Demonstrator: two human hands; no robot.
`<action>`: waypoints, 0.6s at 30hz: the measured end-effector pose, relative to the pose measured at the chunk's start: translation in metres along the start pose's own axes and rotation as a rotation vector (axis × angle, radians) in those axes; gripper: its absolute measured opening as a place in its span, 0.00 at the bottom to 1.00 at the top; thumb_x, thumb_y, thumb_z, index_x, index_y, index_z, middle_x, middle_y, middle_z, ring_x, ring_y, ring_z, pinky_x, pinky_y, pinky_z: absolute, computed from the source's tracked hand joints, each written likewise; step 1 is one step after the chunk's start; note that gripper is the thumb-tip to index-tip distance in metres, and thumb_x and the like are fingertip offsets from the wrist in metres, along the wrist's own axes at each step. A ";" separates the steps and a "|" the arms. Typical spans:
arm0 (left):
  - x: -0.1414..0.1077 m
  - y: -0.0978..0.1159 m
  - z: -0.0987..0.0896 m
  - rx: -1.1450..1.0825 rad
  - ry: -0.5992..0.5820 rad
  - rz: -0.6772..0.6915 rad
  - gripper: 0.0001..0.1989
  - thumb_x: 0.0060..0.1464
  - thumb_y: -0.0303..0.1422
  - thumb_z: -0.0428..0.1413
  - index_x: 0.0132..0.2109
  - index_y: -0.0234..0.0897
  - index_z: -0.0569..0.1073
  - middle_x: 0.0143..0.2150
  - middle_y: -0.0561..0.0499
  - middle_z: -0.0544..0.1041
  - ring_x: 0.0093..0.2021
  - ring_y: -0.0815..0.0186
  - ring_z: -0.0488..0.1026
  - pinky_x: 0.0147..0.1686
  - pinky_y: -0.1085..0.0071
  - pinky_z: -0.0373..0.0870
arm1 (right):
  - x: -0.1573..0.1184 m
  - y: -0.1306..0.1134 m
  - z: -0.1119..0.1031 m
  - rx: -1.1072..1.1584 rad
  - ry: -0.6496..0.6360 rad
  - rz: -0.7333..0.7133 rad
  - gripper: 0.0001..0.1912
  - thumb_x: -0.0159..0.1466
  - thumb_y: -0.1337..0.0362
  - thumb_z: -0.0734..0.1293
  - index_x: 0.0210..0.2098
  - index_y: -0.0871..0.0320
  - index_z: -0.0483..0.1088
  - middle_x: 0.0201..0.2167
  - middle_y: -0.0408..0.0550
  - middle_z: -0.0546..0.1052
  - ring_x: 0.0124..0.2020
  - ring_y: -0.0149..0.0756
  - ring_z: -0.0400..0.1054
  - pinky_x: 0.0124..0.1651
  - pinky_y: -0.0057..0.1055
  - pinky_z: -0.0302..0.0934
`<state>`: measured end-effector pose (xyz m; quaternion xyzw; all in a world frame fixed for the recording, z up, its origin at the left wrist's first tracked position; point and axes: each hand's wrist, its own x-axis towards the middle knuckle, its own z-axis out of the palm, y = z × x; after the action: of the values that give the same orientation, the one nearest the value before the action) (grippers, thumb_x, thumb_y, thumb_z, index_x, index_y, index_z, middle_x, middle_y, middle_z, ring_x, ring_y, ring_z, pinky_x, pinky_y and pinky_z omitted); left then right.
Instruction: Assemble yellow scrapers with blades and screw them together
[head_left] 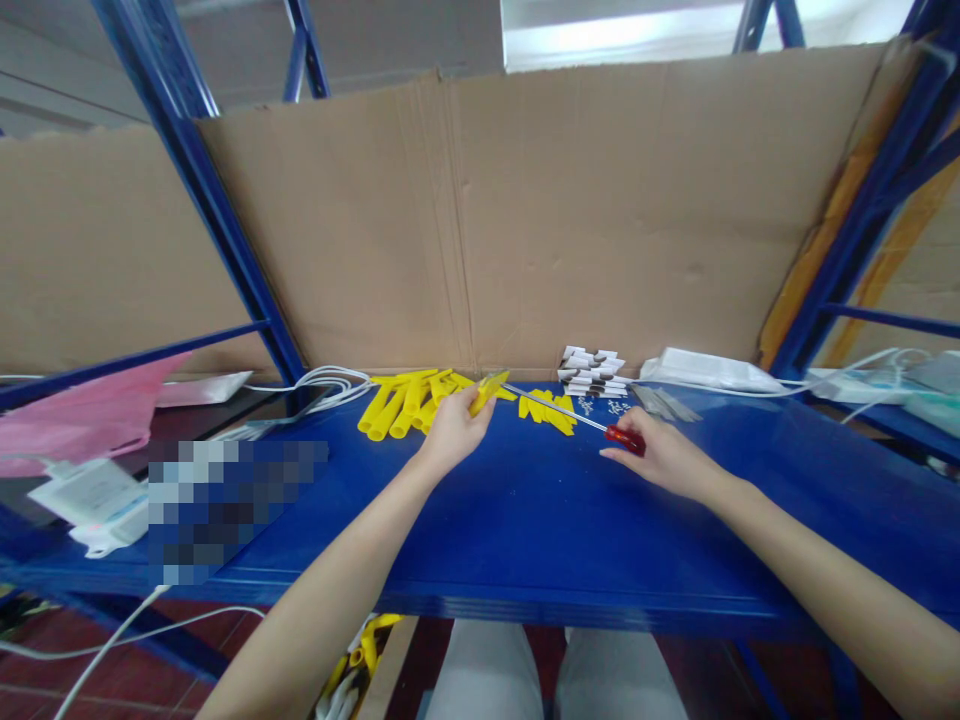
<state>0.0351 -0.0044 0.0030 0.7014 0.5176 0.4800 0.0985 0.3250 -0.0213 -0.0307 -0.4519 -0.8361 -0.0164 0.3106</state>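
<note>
While left hand (459, 428) pinches yellow piece (489, 391) above blue shelf (517, 545), right hand (667, 455) grips screwdriver (622, 437); step seems bringing tip to piece, contact unclear; next move likely calls for steady alignment.

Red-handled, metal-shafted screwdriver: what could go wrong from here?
The red-handled, metal-shafted screwdriver points toward the left hand, which holds a slim yellow piece; a slip might jab that hand. The right hand is close to small silvery pieces lying on the glossy blue tabletop and could scatter them.
</note>
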 end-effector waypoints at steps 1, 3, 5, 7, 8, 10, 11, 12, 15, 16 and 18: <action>0.000 0.000 0.000 -0.005 0.003 -0.002 0.17 0.49 0.34 0.54 0.18 0.38 0.59 0.14 0.58 0.54 0.17 0.73 0.52 0.19 0.74 0.46 | 0.000 0.001 0.001 0.001 0.016 0.010 0.09 0.61 0.56 0.63 0.32 0.55 0.62 0.24 0.47 0.75 0.23 0.38 0.70 0.24 0.31 0.60; -0.001 0.000 0.000 -0.016 0.011 -0.004 0.16 0.49 0.33 0.55 0.18 0.39 0.59 0.14 0.58 0.54 0.18 0.72 0.53 0.20 0.75 0.47 | -0.001 0.003 0.003 -0.016 0.046 0.012 0.08 0.62 0.57 0.62 0.30 0.54 0.61 0.23 0.46 0.75 0.22 0.37 0.69 0.24 0.30 0.59; -0.001 0.000 0.000 -0.015 0.014 0.003 0.16 0.49 0.33 0.55 0.18 0.38 0.60 0.14 0.58 0.53 0.18 0.72 0.54 0.20 0.75 0.47 | -0.002 0.003 0.003 -0.062 0.064 0.001 0.08 0.63 0.57 0.60 0.30 0.55 0.63 0.24 0.47 0.75 0.22 0.38 0.70 0.24 0.31 0.59; -0.001 0.000 0.000 -0.005 0.016 0.008 0.14 0.49 0.33 0.54 0.19 0.38 0.61 0.14 0.58 0.54 0.18 0.72 0.55 0.20 0.75 0.48 | -0.002 0.000 0.001 -0.120 0.062 -0.013 0.10 0.64 0.57 0.59 0.32 0.55 0.66 0.25 0.48 0.76 0.23 0.39 0.71 0.25 0.32 0.59; -0.001 0.000 0.000 -0.002 0.018 0.006 0.14 0.49 0.33 0.54 0.20 0.38 0.62 0.14 0.58 0.55 0.18 0.72 0.55 0.20 0.75 0.49 | -0.002 -0.001 0.000 -0.141 0.052 -0.021 0.11 0.64 0.57 0.59 0.33 0.55 0.67 0.26 0.49 0.77 0.24 0.40 0.71 0.26 0.32 0.60; -0.001 0.000 0.001 -0.017 0.027 0.002 0.12 0.49 0.33 0.55 0.21 0.38 0.64 0.14 0.57 0.57 0.18 0.71 0.55 0.20 0.75 0.49 | -0.002 -0.003 -0.001 -0.158 0.023 -0.043 0.11 0.65 0.58 0.58 0.34 0.56 0.68 0.27 0.50 0.77 0.25 0.41 0.72 0.27 0.33 0.61; -0.001 0.001 0.001 -0.033 0.033 0.001 0.11 0.49 0.32 0.55 0.21 0.38 0.65 0.14 0.57 0.57 0.18 0.71 0.56 0.20 0.75 0.50 | -0.002 -0.004 -0.001 -0.155 0.017 -0.049 0.11 0.65 0.58 0.58 0.34 0.56 0.67 0.28 0.51 0.78 0.26 0.41 0.72 0.28 0.33 0.61; -0.001 0.001 0.001 -0.048 0.038 0.001 0.10 0.49 0.32 0.55 0.22 0.38 0.66 0.14 0.57 0.58 0.19 0.70 0.57 0.20 0.75 0.50 | -0.002 -0.003 -0.001 -0.150 0.019 -0.046 0.10 0.65 0.57 0.59 0.35 0.56 0.67 0.29 0.51 0.78 0.27 0.41 0.73 0.28 0.33 0.62; -0.002 0.002 0.003 -0.076 0.051 0.005 0.06 0.48 0.30 0.56 0.25 0.37 0.70 0.15 0.55 0.62 0.21 0.68 0.60 0.21 0.75 0.53 | -0.002 0.001 0.000 -0.142 0.057 -0.014 0.09 0.62 0.57 0.62 0.36 0.56 0.64 0.28 0.50 0.77 0.26 0.41 0.72 0.26 0.32 0.62; -0.003 0.003 0.003 -0.079 0.053 0.008 0.05 0.48 0.29 0.56 0.26 0.37 0.71 0.16 0.55 0.63 0.21 0.68 0.62 0.22 0.76 0.54 | -0.002 0.003 0.001 -0.150 0.069 -0.010 0.08 0.62 0.57 0.62 0.36 0.56 0.64 0.28 0.50 0.77 0.26 0.41 0.72 0.26 0.32 0.61; -0.004 0.004 0.004 -0.083 0.055 0.022 0.03 0.48 0.29 0.56 0.29 0.37 0.73 0.17 0.54 0.65 0.22 0.67 0.63 0.22 0.76 0.55 | -0.002 0.006 0.001 -0.193 0.093 -0.018 0.07 0.62 0.59 0.61 0.35 0.55 0.65 0.27 0.50 0.77 0.26 0.41 0.72 0.25 0.32 0.61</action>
<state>0.0402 -0.0078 0.0014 0.6889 0.4920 0.5213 0.1080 0.3299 -0.0191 -0.0339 -0.4709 -0.8193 -0.1204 0.3040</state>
